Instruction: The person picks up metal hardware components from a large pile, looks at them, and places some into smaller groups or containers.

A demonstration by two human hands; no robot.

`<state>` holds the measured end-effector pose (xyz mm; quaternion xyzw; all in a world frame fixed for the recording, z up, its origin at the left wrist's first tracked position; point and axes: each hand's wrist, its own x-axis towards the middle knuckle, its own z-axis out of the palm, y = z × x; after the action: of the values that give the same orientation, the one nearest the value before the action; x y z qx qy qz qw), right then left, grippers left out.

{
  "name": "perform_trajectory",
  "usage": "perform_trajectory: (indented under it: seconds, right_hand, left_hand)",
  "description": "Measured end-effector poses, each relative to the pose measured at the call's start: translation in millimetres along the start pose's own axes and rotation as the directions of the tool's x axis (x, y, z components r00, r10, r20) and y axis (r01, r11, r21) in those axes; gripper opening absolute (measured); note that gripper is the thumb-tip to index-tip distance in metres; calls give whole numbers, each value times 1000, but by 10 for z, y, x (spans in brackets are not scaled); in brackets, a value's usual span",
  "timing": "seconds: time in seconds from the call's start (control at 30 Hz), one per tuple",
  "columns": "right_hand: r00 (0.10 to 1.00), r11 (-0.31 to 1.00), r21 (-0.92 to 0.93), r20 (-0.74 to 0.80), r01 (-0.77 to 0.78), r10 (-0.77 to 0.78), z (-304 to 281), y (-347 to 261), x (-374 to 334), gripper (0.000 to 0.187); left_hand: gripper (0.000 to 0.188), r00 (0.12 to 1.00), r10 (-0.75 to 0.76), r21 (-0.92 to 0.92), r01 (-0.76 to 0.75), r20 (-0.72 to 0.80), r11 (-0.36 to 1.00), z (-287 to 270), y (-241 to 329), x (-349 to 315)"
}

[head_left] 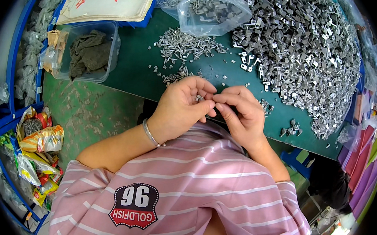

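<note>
Left hand curled round small silver parts; right hand pinched at fingertips, on what, can't tell; looks like fitting step, next calling for steady alignment.

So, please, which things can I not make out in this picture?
In the head view:
Whether the right hand holds anything: hidden by its grip.
Small grey pieces inside the left hand: partly covered by that hand.
Metal pile: far end cut off by the upper edge.
</note>
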<state>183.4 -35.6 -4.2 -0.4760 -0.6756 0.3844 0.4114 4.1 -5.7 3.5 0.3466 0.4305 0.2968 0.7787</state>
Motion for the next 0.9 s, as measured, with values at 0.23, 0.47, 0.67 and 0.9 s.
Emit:
perform_trajectory:
  seconds: [0.23,0.47,0.67,0.9]
  right_hand:
    - [970,977,-21,125,212,-208,-49,-84,64,21]
    - [986,973,-159,53,168,-161,-34,-56,291,18]
    - [948,969,-113,259,221,-186,-63,-62,296,16]
    - [955,787,-545,104,289,-279,110,92,423,16]
  left_hand:
    - [27,940,-271,-444,337,208,830,-98,-28,-111]
    - [29,940,-290,-469,340,177,815,-145,-108,-141]
    - [30,944,-265,-542,329,195,773,-187,-129,-152]
    - [26,921,-329,-466,389,207,794,-184,-94,-179]
